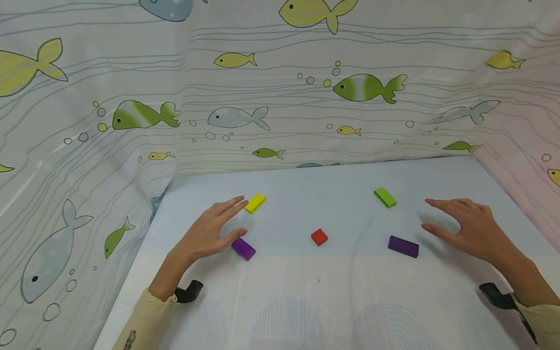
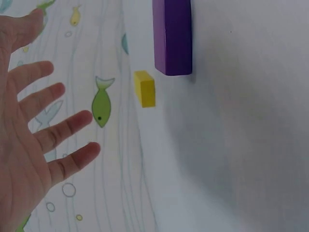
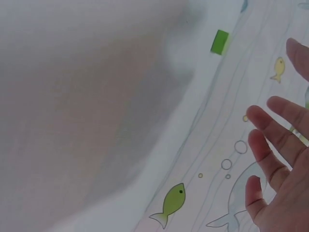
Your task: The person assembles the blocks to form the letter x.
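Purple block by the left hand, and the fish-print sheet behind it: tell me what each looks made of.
Purple block: probably painted wood or hard plastic; crisp edges, flat matte faces, even colour. Which one, I cannot tell.
Fish-print sheet: thin plastic-like or coated fabric; it hangs in soft folds with a faint sheen.

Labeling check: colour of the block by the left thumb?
Purple block; clearest in the head view.

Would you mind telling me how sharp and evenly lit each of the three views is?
Head view: sharp, soft even light, faint shadows beside the left hand and right hand. Left wrist view: purple block and yellow block fairly crisp, the hand soft. Right wrist view: hazy, a broad grey shadow across the table, the green block slightly blurred.
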A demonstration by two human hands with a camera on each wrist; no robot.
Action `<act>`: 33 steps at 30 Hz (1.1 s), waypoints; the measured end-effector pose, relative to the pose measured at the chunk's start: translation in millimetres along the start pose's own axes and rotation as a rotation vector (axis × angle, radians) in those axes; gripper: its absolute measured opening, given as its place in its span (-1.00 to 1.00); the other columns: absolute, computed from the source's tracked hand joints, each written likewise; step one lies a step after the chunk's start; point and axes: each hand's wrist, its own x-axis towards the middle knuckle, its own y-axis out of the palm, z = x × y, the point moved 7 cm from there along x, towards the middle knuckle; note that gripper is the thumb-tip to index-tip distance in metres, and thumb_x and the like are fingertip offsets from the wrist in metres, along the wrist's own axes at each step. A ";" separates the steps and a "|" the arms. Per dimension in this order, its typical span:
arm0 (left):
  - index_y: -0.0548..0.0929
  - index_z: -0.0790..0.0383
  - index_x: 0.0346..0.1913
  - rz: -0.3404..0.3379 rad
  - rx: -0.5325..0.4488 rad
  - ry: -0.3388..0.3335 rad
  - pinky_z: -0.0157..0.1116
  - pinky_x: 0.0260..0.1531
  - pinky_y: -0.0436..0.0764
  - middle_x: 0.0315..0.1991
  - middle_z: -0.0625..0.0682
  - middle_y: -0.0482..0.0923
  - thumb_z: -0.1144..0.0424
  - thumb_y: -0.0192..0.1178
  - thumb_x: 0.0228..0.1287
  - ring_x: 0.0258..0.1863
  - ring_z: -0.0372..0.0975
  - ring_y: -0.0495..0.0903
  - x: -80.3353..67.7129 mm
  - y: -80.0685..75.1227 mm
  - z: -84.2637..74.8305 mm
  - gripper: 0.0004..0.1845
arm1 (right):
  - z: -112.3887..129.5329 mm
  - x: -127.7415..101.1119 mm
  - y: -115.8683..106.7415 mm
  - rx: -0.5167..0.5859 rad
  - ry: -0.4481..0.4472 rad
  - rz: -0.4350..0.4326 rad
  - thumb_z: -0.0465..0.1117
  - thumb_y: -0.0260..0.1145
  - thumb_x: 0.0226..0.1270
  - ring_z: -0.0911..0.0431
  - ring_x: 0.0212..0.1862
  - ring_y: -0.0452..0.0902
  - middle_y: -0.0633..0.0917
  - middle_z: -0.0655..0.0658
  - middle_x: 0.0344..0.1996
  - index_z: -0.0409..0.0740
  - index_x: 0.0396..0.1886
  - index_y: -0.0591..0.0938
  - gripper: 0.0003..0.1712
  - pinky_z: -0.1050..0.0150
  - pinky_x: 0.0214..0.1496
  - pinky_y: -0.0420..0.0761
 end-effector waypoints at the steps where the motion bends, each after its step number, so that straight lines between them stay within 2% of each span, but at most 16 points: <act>1: 0.25 -0.09 0.52 0.002 -0.004 0.005 0.12 0.20 0.35 0.49 -0.08 0.19 -0.17 0.16 0.32 0.33 -0.04 0.33 0.9 0.5 -1.3 -0.25 | 0.4 0.0 0.2 -0.001 -0.002 0.002 0.09 0.53 0.07 -0.28 0.13 0.35 0.62 -0.35 0.10 -0.12 0.26 0.55 -0.23 -0.36 -0.01 0.16; 7: 0.31 -0.04 0.49 -0.005 -0.009 0.046 0.08 0.17 0.39 0.46 -0.05 0.25 -0.13 0.17 0.34 0.30 -0.06 0.37 5.4 0.8 -10.0 -0.30 | 3.1 -0.4 2.2 0.015 -0.014 0.010 0.10 0.52 0.08 -0.24 0.14 0.36 0.64 -0.31 0.09 -0.11 0.25 0.57 -0.25 -0.33 -0.01 0.16; 18: 0.46 0.03 0.40 -0.069 -0.039 0.158 -0.02 0.10 0.47 0.38 -0.02 0.38 -0.06 0.23 0.31 0.21 -0.11 0.45 13.9 2.6 -19.6 -0.38 | 11.4 -0.9 6.1 0.059 -0.069 -0.015 0.03 0.57 0.03 -0.20 0.11 0.39 0.67 -0.26 0.04 -0.08 0.20 0.62 -0.29 -0.32 -0.03 0.18; 24: 0.49 0.05 0.37 -0.097 -0.057 0.199 -0.04 0.05 0.51 0.32 0.01 0.45 0.00 0.27 0.28 0.14 -0.11 0.50 17.0 3.7 -26.0 -0.39 | 14.2 -0.9 10.9 0.066 -0.087 0.001 0.01 0.57 0.03 -0.18 0.10 0.40 0.68 -0.22 0.03 -0.04 0.19 0.64 -0.33 -0.32 -0.03 0.20; 33: 0.52 0.15 0.33 -0.086 -0.071 0.252 -0.05 0.08 0.51 0.31 0.06 0.46 0.14 0.22 0.28 0.18 -0.10 0.49 24.0 11.2 -33.0 -0.45 | 20.1 -1.2 15.3 0.072 -0.110 0.002 0.00 0.57 0.04 -0.07 0.05 0.45 0.70 -0.15 0.01 -0.06 0.16 0.66 -0.36 -0.25 -0.04 0.26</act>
